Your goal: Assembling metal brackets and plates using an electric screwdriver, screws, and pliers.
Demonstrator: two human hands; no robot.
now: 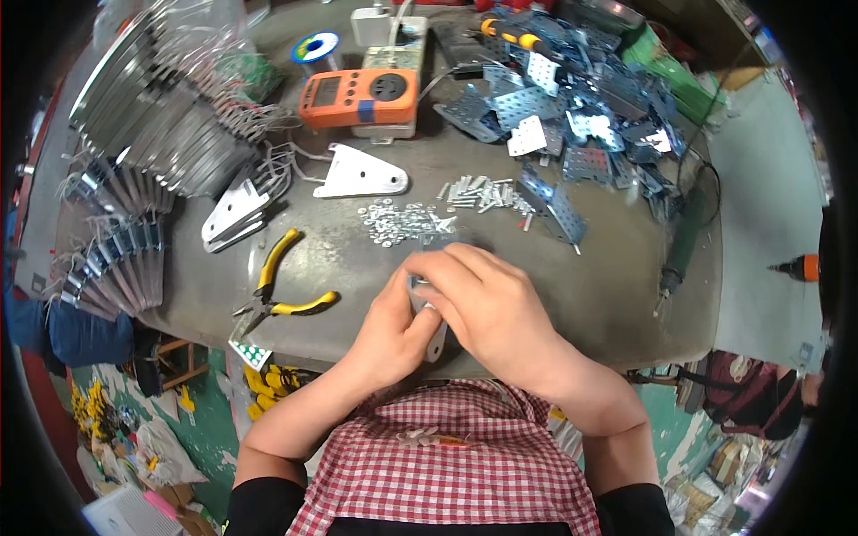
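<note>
- Metal bracket [435, 338], a small pale grey plate, sat pinched between both hands just above the near edge of the round grey table [608, 295], close to the person's checked apron [447, 473].
- Left hand [398, 330] gripped the plate from below and from the left, thumb up against its face, which looked like a steadying hold.
- Right hand [487, 308] lay over the top with fingers curled down around the upper end, covering most of it; whether those fingers also held a small fastener could not be told.
- Only the plate's lower tip showed beneath the right palm, so its long axis appeared to run near vertical in the picture, slightly tilted, lower end pointing toward the person's body and upper end toward the table's middle.
- Holding it that close to the chest probably kept the small piece steady and in clear sight.
- Washers [398, 221] lay in a loose heap just beyond the hands, with screws [478, 192] beside them, both apparently within easy reach.
- Yellow-handled pliers [281, 290] rested to the left of the hands, untouched, jaws toward the near edge.
- White triangular plates [357, 171] lay further back, and a heap of perforated blue-grey brackets [572, 107] filled the far right.
- An orange meter [357, 96] stood at the far side.
</note>
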